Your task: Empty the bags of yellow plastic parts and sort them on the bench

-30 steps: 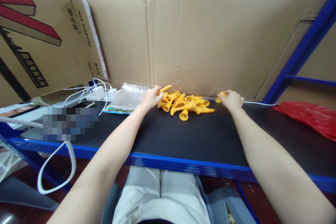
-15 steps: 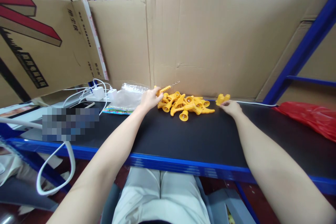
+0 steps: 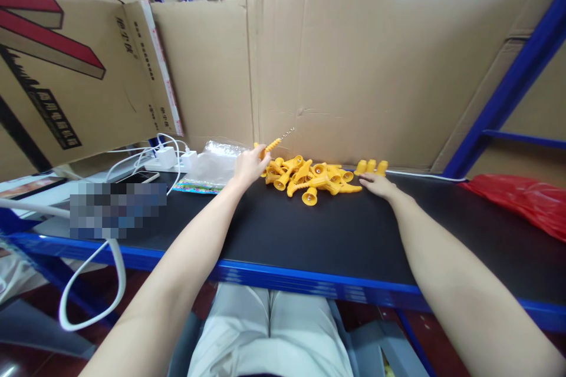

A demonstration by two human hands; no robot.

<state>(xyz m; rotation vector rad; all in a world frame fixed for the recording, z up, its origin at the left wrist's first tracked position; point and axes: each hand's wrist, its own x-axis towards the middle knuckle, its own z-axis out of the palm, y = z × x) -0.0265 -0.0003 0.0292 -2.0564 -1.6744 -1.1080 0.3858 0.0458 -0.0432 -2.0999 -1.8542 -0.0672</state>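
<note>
1. We see our left hand point(image 3: 248, 166) at the far side of the black desk point(image 3: 309, 230), its fingers closed on a yellow ridged stick point(image 3: 270, 145) that slants up and to the right, with a thin metal tip showing at its upper end.
2. Just right of that hand lies a heap of yellow funnel-shaped parts point(image 3: 312, 177), piled loosely against the foot of the cardboard wall point(image 3: 345, 70).
3. Our right hand point(image 3: 377, 184) lies palm down on the desk at the right edge of the heap, fingers stretched out flat and holding nothing.
4. Just beyond that hand, three small yellow caps point(image 3: 371, 166) stand side by side in a row, close to the cardboard and apart from the fingertips.
5. Left of the left hand we see a crumpled clear plastic bag point(image 3: 212, 164); further left are white chargers with cables point(image 3: 165, 156) and a phone point(image 3: 138, 176).
6. At the far right of the desk lies a red plastic bag point(image 3: 522, 203).
7. A printed carton point(image 3: 66, 70) leans at the far left, and blue shelf posts point(image 3: 508, 88) rise on the right.
</note>
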